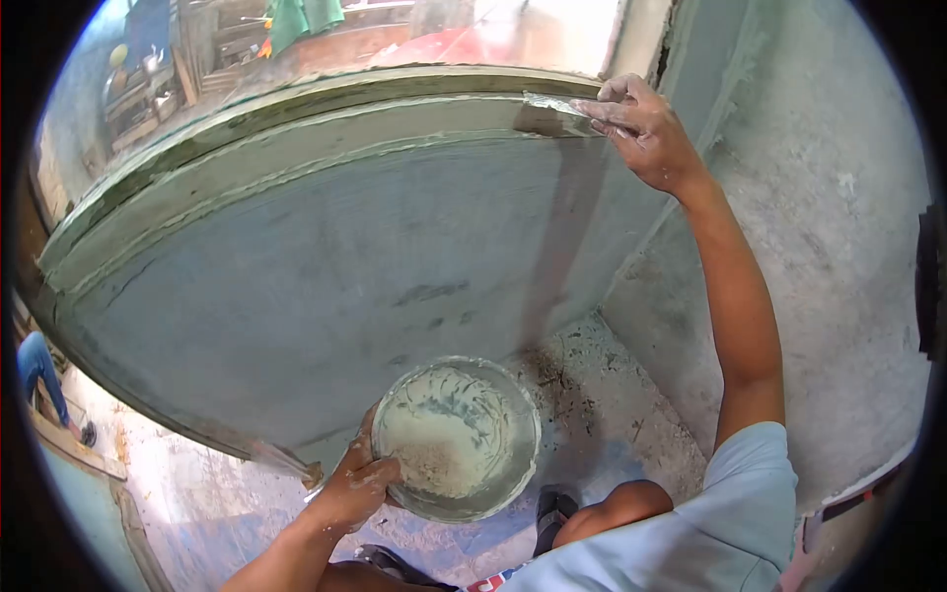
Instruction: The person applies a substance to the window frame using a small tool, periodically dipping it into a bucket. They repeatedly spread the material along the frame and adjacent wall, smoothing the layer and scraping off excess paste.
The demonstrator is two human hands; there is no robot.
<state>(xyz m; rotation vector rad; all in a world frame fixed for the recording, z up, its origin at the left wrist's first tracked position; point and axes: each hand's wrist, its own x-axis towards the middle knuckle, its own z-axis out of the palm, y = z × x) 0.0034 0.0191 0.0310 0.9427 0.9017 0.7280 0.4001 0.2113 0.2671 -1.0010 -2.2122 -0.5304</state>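
My left hand (357, 485) grips the near left side of a round basin (523, 449), thumb over the rim. Pale wet plaster (429, 464) lies in its bottom and is smeared up the sides. Up at the window sill, my right hand (639, 128), with plaster on its fingers, pinches a flat putty knife (554, 103). Its blade lies against the damp band of plaster (345, 126) along the sill's edge, near the right end. Below that band stretches a smooth grey wall (296, 266), with the arm's shadow running down it.
A rough grey side wall (819, 247) meets the sill on the right. Crumbs and dirt (562, 385) lie on the floor at the corner. Beyond the opening, green cloth (296, 22) hangs. Another person's leg (41, 380) shows at the far left.
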